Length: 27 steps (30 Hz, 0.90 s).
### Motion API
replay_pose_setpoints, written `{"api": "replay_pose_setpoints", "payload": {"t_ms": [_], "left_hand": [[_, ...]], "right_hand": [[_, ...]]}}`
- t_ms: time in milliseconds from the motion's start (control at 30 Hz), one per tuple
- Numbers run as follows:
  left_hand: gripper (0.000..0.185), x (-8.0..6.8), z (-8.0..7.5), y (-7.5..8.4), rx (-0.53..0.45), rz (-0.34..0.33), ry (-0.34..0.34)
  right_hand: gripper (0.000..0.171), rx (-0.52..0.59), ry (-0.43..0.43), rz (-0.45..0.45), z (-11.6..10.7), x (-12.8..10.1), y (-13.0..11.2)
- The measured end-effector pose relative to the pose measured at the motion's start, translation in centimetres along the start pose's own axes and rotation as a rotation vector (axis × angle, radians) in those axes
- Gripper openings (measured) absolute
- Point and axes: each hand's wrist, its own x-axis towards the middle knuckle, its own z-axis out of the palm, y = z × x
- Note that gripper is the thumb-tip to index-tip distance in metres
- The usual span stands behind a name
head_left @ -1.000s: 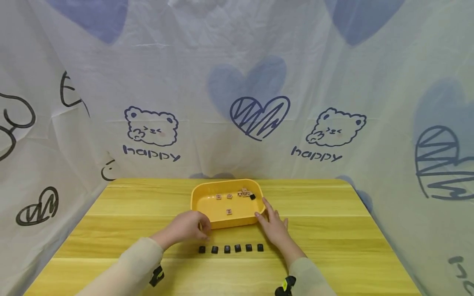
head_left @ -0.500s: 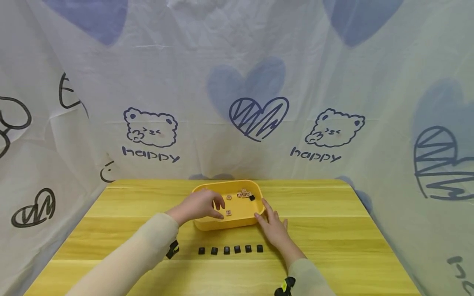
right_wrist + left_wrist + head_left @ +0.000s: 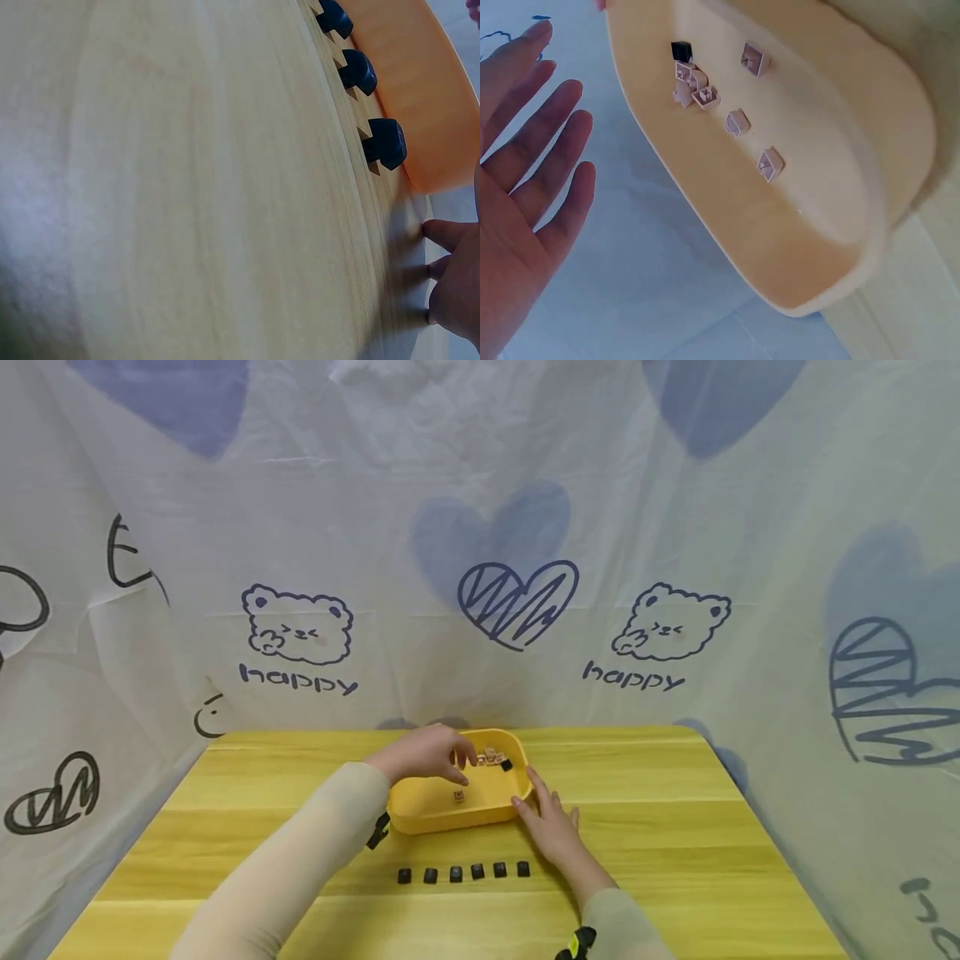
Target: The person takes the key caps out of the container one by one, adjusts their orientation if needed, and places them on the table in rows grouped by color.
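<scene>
A yellow tray (image 3: 431, 817) sits mid-table and holds several beige keycaps (image 3: 491, 757) and one black keycap (image 3: 506, 765). My left hand (image 3: 450, 762) hovers over the tray's far side with its fingers extended and holds nothing. In the left wrist view this hand (image 3: 532, 165) is spread open beside the tray (image 3: 795, 240), with the black keycap (image 3: 681, 51) and beige keycaps (image 3: 696, 84) below. My right hand (image 3: 547, 818) lies flat on the table, fingertips against the tray's right near corner. Several black keycaps (image 3: 461, 872) stand in a row in front of the tray.
The yellow wooden table (image 3: 675, 827) is ringed by a white printed cloth (image 3: 480, 568) at the back and both sides. In the right wrist view three black keycaps (image 3: 386, 142) lie by the tray's wall (image 3: 409, 97).
My left hand rose from the table before the tray's left near corner and moved into the tray toward its far right. The right hand stayed put.
</scene>
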Motion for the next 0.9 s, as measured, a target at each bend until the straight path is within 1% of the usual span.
{"api": "replay_pose_setpoints", "payload": {"t_ms": [33,133,233,367,500,600,767,900], "left_hand": [[0.023,0.5,0.0,-0.1,0.004,0.015,-0.005],[0.024,2.0,0.3,-0.3,0.020,0.030,-0.022],[0.024,3.3,0.7,-0.5,0.042,0.028,-0.038],[0.025,4.6,1.1,-0.6,0.055,0.026,-0.059],[0.025,6.0,1.4,-0.8,0.053,0.042,-0.068],[0.027,7.0,1.8,-1.1,0.032,0.045,-0.069],[0.029,8.5,2.5,-1.7,-0.028,0.020,-0.074],[0.029,9.5,3.3,-2.5,-0.024,-0.004,-0.108]], "right_hand": [[0.066,0.000,0.001,0.000,0.0,0.0,0.0],[0.065,0.001,0.003,0.001,-0.2,0.0,0.1],[0.065,0.002,0.003,0.003,-0.2,0.1,0.2],[0.065,-0.003,-0.002,-0.002,-0.1,0.2,0.3],[0.065,-0.009,-0.001,-0.007,0.0,0.2,0.5],[0.065,-0.005,0.006,-0.004,0.0,0.2,0.5],[0.065,0.004,0.007,0.001,0.0,0.2,0.4],[0.065,0.002,0.003,0.001,0.2,0.1,0.4]]}}
